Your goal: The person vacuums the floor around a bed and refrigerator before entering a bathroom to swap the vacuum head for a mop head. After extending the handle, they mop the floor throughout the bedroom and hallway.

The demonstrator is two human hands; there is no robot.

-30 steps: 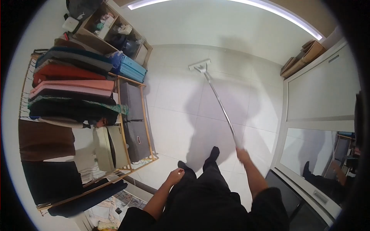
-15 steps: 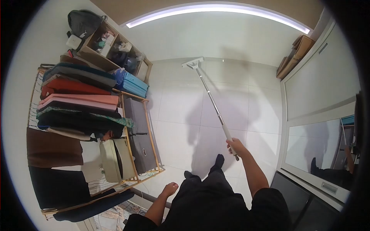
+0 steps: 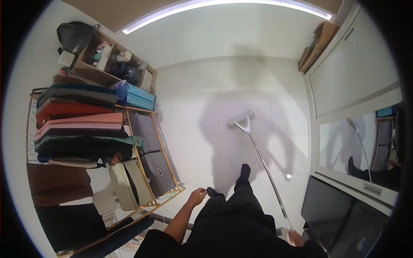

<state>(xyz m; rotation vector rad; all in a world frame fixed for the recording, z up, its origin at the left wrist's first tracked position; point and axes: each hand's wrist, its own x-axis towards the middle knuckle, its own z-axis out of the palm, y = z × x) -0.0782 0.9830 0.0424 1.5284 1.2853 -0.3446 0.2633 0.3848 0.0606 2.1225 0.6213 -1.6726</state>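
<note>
A long-handled mop with a pale, wide flat head rests on the tiled floor in front of me. Its slim metal handle slants down to the right. My right hand is closed around the upper part of the handle, low at the right of the view and close to my side. My left hand hangs free by my left leg, fingers loosely bent and holding nothing. Nearest to it are my dark-socked left foot and the corner of the wooden rack.
A wooden clothes rack with hanging clothes and grey storage boxes lines the left. Behind it stand a blue box and a wooden shelf. Folded cardboard, a mirror and a dark cabinet are on the right.
The mop head has come back from the far wall towards me and a little right. My right hand has drawn the handle down and right, to my side. My left hand has risen slightly.
</note>
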